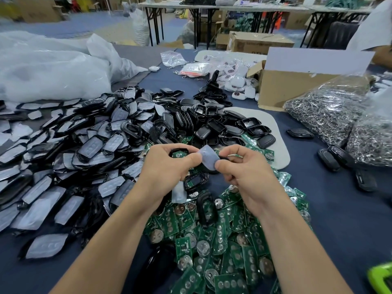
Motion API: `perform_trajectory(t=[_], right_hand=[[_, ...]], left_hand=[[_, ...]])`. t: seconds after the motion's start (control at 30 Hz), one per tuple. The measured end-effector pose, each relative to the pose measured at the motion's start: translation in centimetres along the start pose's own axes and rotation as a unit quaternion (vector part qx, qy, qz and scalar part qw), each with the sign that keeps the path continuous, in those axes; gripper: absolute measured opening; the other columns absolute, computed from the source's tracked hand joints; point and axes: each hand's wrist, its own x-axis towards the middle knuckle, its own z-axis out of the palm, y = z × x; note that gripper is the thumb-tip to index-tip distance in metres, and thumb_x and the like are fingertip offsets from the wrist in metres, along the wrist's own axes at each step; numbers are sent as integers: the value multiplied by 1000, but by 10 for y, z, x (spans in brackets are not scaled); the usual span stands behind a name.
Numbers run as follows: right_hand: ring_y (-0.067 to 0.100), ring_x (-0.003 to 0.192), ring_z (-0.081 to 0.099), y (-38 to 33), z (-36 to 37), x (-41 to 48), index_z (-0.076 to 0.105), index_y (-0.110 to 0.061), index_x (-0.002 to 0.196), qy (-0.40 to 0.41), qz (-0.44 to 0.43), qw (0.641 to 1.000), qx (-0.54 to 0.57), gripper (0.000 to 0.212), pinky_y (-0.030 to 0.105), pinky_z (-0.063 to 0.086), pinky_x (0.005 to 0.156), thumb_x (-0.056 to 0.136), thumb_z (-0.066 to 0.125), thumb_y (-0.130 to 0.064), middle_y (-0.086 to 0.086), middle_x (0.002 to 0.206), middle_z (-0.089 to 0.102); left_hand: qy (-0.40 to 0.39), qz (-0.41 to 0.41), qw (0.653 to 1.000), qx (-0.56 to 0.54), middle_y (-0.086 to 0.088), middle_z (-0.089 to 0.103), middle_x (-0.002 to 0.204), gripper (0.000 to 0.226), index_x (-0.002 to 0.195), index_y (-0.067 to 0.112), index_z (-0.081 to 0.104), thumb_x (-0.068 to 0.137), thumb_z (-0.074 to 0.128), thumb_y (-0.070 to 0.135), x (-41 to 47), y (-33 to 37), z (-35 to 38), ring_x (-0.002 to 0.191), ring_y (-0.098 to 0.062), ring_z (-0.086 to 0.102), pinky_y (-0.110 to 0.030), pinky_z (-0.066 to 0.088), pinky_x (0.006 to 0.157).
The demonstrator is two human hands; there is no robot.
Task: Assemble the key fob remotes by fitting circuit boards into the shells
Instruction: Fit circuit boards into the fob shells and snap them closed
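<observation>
Two hands work close together: the left hand (167, 166) curls round a black shell (179, 150), a green circuit board (177, 155) showing inside, just above its thumb. The right hand (248, 172) pinches the button pad (206, 159) between both thumbs. It is probably light and floppy, so grip its edges.

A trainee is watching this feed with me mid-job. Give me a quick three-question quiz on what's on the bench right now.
1. True or false: the left hand holds a black shell with a green board showing inside it.
2. Where does the pile of circuit boards lie? A) on the table, nearest the person, B) on the floor, C) on a shelf.
3. Fill in: the right hand pinches a translucent grey ____.

Key: 1 true; 2 A; 3 button pad.
</observation>
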Motion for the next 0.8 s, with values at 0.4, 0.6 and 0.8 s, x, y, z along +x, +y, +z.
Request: perform_trajectory(t=[0.4,0.6,0.8], right_hand=[[12,47,45,-3,4,-1,66,-14,89,-15,56,991,119,26,20,34,45,91,62,11,7,74,67],[14,50,46,-3,3,0,68,-14,85,-16,36,994,103,27,24,31,48,89,63,12,13,78,63],[15,52,46,-3,-5,1,73,-9,88,-43,-28,998,-21,22,22,38,50,85,68,12,22,76,60]], left_hand=[[-60,-16,998,0,-2,48,48,7,80,11,79,87,82,13,-2,0,-1,44,-14,35,-17,33,45],[-44,-19,999,10,-2,47,43,54,45,20,53,92,79,26,-1,0,2,39,-11,34,-15,33,43],[-55,-36,997,-34,-4,47,46,42,59,11,58,93,77,25,-2,2,2,38,-11,32,-16,29,40]])
